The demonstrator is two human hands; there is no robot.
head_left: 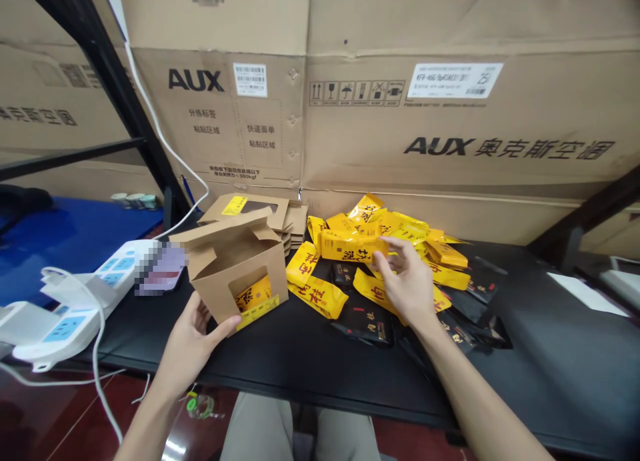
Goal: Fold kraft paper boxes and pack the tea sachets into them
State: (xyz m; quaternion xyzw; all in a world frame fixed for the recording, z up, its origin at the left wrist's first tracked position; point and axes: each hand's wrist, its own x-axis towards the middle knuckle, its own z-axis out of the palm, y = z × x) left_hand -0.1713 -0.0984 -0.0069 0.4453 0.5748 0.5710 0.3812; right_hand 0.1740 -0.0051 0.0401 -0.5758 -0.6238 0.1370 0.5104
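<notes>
My left hand (187,344) grips the lower corner of an open kraft paper box (250,278), whose flaps stand up. Yellow packets (253,294) show through its front window. My right hand (405,286) pinches the end of a yellow packet with black characters (350,246), lifted slightly over a loose heap of yellow packets (400,231). Black packets (363,318) lie among and below the yellow ones, some partly hidden by my right hand. Behind the open box sits a stack of flat kraft boxes (260,212).
The black table (260,361) ends in a front edge near my lap. At left, white power strips (100,288) and cables lie beside a blue surface (65,241). Large AUX cardboard cartons (400,114) stand along the back, between black shelf posts.
</notes>
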